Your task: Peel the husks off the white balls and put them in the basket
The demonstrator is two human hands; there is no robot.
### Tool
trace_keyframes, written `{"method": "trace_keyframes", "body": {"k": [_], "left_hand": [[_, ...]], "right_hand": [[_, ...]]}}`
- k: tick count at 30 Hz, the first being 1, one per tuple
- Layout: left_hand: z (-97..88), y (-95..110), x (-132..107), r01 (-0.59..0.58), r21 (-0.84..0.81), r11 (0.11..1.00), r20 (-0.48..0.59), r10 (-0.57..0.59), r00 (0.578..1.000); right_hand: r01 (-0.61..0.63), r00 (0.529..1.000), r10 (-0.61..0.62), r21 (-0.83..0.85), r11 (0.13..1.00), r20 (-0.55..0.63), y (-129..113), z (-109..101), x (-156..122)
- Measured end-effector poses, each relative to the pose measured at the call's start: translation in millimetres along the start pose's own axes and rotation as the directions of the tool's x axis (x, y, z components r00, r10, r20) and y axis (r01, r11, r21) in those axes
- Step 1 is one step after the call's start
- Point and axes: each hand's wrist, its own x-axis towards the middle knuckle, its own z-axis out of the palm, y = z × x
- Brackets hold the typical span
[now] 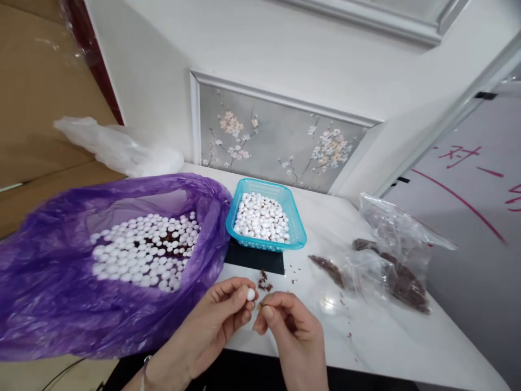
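Between the thumb and fingers of my left hand (217, 315) is a small white ball (251, 294). My right hand (296, 332) is closed in a pinch close beside it, with a tiny dark bit at the fingertips that is too small to name. Just beyond the hands lies a little pile of reddish-brown bits (264, 281) on the white table (366, 336). A purple plastic bag (52, 233) on the left lies open, holding many white balls (126, 260) and some brown bits. Behind the hands, a turquoise basket (299, 231) holds more white balls with brown specks among them.
A flat black piece (254, 258) lies partly under the basket. Clear plastic bags (407, 282) with brown material rest at the right, near a whiteboard (468, 179) with red writing. A crumpled clear bag (118, 149) sits behind the purple one, against the wall (154, 60).
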Motion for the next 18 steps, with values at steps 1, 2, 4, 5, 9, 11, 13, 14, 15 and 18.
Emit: {"method": "trace_keyframes", "body": {"k": [1, 2, 4, 5, 9, 11, 13, 14, 15, 18], "left_hand": [[-0.4, -1, 1, -0.006, 0.018, 1.0, 0.004, 0.006, 1.0], [-0.8, -1, 2, -0.01, 0.029, 1.0, -0.001, 0.011, 1.0], [-1.9, -2, 2, -0.012, 0.038, 0.999, -0.012, 0.012, 1.0], [-2.6, -3, 2, -0.011, 0.036, 0.999, -0.017, 0.012, 1.0], [-5.2, -6, 1, -0.006, 0.016, 1.0, -0.045, 0.007, 0.999], [-6.2, -7, 1, -0.008, 0.006, 1.0, -0.064, 0.008, 0.998], [-7.1, -8, 1, -0.01, -0.003, 1.0, -0.087, 0.01, 0.996], [-7.6, -9, 1, -0.011, -0.008, 1.0, -0.099, 0.011, 0.995], [-8.1, -9, 1, -0.011, -0.015, 1.0, -0.109, 0.009, 0.994], [-9.5, -10, 2, -0.008, -0.034, 0.999, -0.123, 0.004, 0.992]], "right_hand": [[0.028, 1.0, -0.028, -0.005, 1.0, 0.001, 1, 0, 1], [0.062, 0.998, -0.062, -0.013, 0.998, 0.004, 3, 0, 2], [0.124, 0.992, -0.123, -0.037, 0.992, 0.025, 6, 0, 4], [0.142, 0.989, -0.141, -0.047, 0.989, 0.039, 8, 0, 5], [0.159, 0.986, -0.157, -0.045, 0.986, 0.059, 12, 2, 5], [0.163, 0.986, -0.161, -0.036, 0.986, 0.053, 13, 3, 4], [0.164, 0.985, -0.161, -0.048, 0.985, 0.065, 14, 2, 3], [0.169, 0.984, -0.165, -0.057, 0.984, 0.073, 14, 2, 3], [0.178, 0.982, -0.173, -0.067, 0.982, 0.08, 14, 1, 2], [0.204, 0.977, -0.198, -0.078, 0.976, 0.085, 15, 0, 3]]}}
